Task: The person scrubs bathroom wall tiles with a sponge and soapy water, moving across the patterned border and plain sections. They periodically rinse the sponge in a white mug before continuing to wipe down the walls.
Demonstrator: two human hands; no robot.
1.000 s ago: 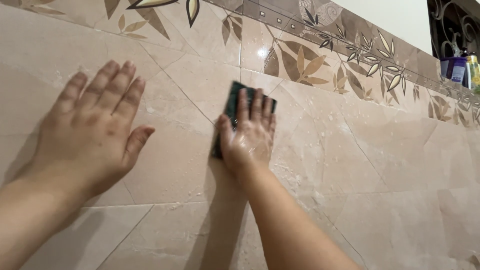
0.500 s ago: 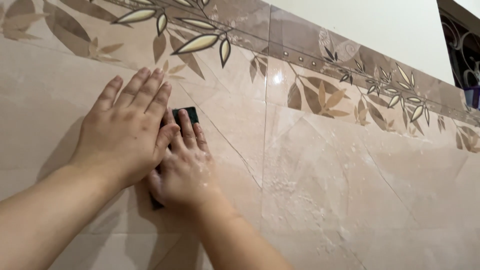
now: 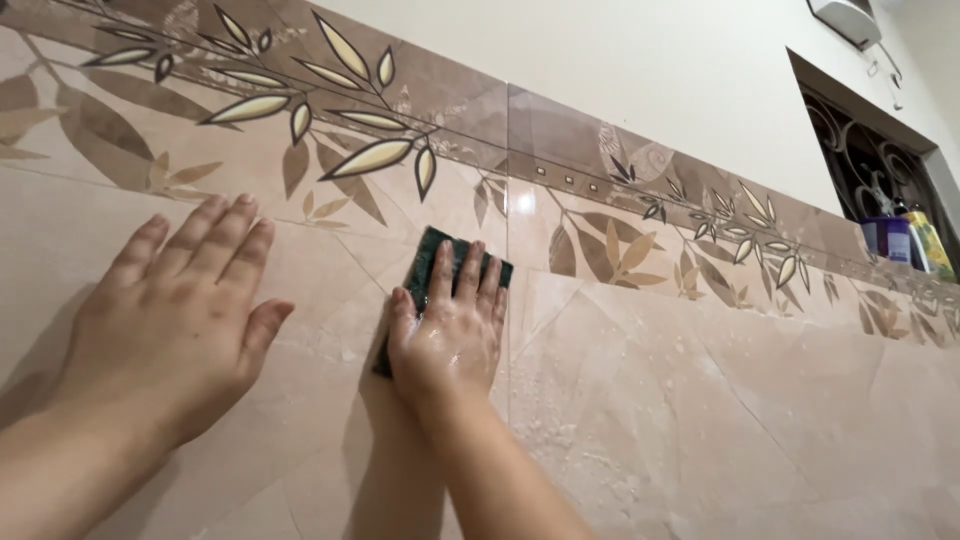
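Observation:
My right hand (image 3: 448, 330) presses a dark green scrubbing pad (image 3: 428, 257) flat against the beige tiled wall (image 3: 650, 400), just under the band of leaf-patterned tiles (image 3: 330, 140). Only the pad's top edge and left side show around my wet fingers. My left hand (image 3: 175, 320) lies flat on the wall to the left, fingers spread and pointing up, holding nothing. A gap of bare tile separates the two hands. Soapy specks and foam dot the tiles to the right of the pad.
Above the tiles runs a plain cream wall (image 3: 620, 80). At the upper right is a recessed window with a dark scrolled metal grille (image 3: 850, 165); a purple container (image 3: 886, 238) and a yellow bottle (image 3: 928, 245) stand on its sill.
My right hand slid the pad left until it met my left hand, then back right and upward. The left hand stayed flat on the wall. The view has tilted upward.

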